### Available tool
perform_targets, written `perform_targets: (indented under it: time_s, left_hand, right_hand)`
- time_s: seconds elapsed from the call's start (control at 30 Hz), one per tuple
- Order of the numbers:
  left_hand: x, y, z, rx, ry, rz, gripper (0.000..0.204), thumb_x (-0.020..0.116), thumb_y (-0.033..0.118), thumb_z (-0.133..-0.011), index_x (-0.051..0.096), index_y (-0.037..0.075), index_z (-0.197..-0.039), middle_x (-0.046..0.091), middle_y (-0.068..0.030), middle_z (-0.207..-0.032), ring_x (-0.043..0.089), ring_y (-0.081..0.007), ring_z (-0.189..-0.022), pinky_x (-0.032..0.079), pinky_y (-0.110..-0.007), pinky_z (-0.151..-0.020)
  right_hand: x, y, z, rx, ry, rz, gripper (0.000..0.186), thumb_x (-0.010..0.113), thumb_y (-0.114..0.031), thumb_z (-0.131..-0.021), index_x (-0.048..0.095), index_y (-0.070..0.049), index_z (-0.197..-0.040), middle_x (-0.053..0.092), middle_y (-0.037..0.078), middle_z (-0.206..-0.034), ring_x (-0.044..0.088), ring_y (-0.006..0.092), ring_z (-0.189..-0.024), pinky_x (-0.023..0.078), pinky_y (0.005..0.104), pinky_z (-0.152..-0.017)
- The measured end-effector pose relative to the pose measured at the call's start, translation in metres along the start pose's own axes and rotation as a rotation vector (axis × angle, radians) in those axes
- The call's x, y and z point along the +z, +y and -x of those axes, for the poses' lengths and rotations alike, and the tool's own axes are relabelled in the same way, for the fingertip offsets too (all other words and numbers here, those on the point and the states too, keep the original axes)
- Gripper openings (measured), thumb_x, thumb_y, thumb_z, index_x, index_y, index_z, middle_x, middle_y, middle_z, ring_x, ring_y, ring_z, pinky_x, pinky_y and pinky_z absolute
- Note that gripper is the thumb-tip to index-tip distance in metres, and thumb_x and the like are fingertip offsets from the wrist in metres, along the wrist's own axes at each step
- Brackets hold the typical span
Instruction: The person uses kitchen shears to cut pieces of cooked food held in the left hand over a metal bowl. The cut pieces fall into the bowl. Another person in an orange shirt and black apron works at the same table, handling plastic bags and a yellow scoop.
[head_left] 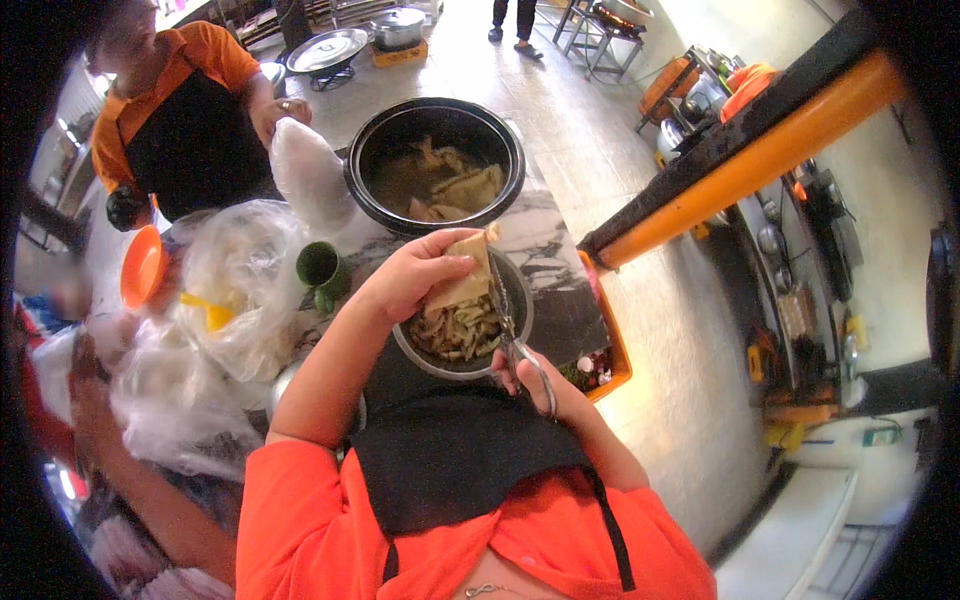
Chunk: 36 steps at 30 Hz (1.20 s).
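Note:
My left hand [432,268] pinches a flat, pale tan piece of food [466,279], perhaps tripe or skin, above a round metal bowl [428,368]. In my right hand [545,382] is a pair of metal scissors [512,338], fingers through the handles. The scissor blades lie along the right edge of the held piece. Cut strips [458,332] of similar food fill much of the bowl below. Just beyond it stands a large black pot [512,200] holding cloudy liquid and larger pale pieces [468,190].
Left of the bowl are a green mug [320,272], clear plastic bags [240,250], a yellow utensil [207,312] and an orange plate [144,266]. Across the marble-patterned table [545,240], a person in orange and black [190,110] touches a plastic bag [308,172]. An orange crate [622,375] sits at the table's right edge.

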<state>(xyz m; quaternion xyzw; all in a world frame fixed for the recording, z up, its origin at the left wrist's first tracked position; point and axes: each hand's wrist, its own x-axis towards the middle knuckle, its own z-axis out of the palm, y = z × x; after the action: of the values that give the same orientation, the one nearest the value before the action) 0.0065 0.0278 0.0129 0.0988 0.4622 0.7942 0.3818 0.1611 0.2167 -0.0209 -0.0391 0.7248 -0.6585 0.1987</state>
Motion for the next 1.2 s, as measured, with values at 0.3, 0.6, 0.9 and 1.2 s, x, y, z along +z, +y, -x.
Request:
perform_targets:
  time_s: [0.3,0.6,0.9,1.2]
  left_hand:
    - [-0.002,-0.01,0.001,-0.142,-0.176,0.029,0.048,0.06,0.009,-0.083,0.044,0.0,-0.127,0.057,-0.0099,-0.111,0.057,-0.0173,-0.097,0.047,-0.031,-0.085]
    - [-0.007,-0.036,0.001,-0.196,0.022,0.057,0.024,0.062,0.013,-0.083,0.051,0.004,-0.104,0.059,-0.006,-0.094,0.059,-0.0143,-0.084,0.05,-0.029,-0.074]
    - [-0.012,-0.011,-0.003,0.077,0.078,0.19,0.025,0.056,0.015,-0.086,0.05,0.004,-0.108,0.06,-0.0059,-0.096,0.06,-0.0151,-0.086,0.049,-0.03,-0.079]
    - [-0.006,-0.02,-0.007,0.075,0.052,0.032,0.022,0.061,0.012,-0.084,0.051,0.005,-0.103,0.058,-0.0019,-0.091,0.056,-0.0091,-0.08,0.047,-0.024,-0.071]
  right_hand:
    - [0.003,0.003,-0.002,-0.032,0.021,-0.167,0.074,0.038,-0.077,-0.075,0.048,-0.006,-0.092,0.042,-0.002,-0.068,0.04,0.0093,-0.058,0.032,0.0223,-0.051]
    - [0.011,0.0,-0.011,0.04,0.16,-0.139,0.066,0.037,-0.069,-0.081,0.044,-0.004,-0.081,0.041,0.0,-0.065,0.039,0.0084,-0.053,0.033,0.0224,-0.049]
    - [0.006,0.019,-0.004,-0.073,0.035,0.014,0.058,0.04,-0.064,-0.085,0.047,-0.007,-0.091,0.044,0.001,-0.074,0.042,0.0118,-0.065,0.037,0.026,-0.059]
    - [0.007,0.006,-0.005,-0.103,0.117,0.122,0.063,0.038,-0.066,-0.084,0.047,-0.005,-0.09,0.043,0.004,-0.073,0.042,0.0132,-0.067,0.038,0.0271,-0.062]
